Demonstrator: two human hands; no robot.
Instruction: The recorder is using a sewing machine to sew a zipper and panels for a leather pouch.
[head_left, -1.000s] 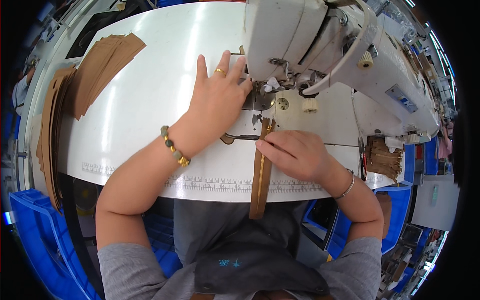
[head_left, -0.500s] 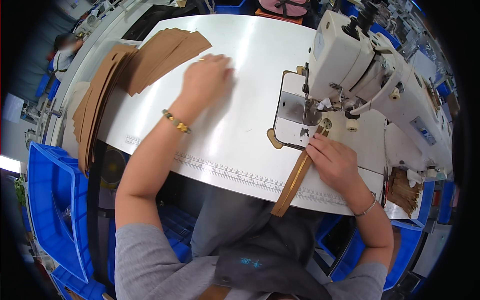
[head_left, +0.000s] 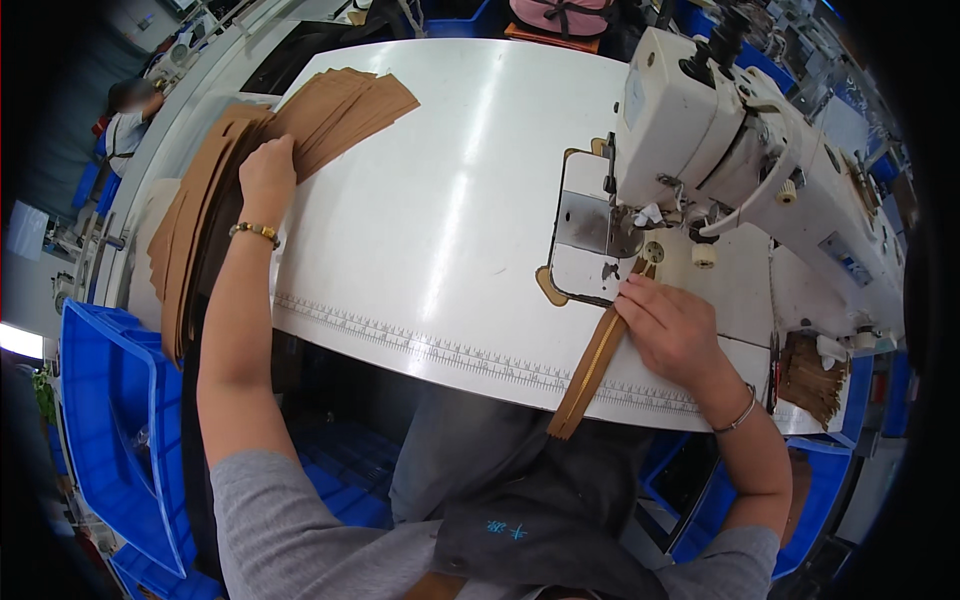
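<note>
While right fingers (head_left: pixel 645 300) pinch a zipper (head_left: pixel 592 372), left fingers (head_left: pixel 276 152) at brown pieces (head_left: pixel 345 108), grip unclear, blue lettering (head_left: pixel 517 532)

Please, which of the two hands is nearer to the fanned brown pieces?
The left. The left hand is at the lower end of the fanned brown pieces; the right hand is far across the table, holding the brown zipper.

The counter (head_left: pixel 430 230) is smooth, glossy white, streaked with reflections. Across its near edge, the zipper (head_left: pixel 588 377) pairs matt brown cloth with shiny gold-toned metal teeth. Matt brown strips (head_left: pixel 345 112) by the far left corner look papery or leathery. Toward the right edge, the sewing machine (head_left: pixel 672 110) has semi-gloss painted casing beside a polished metal plate (head_left: pixel 588 222).
</note>
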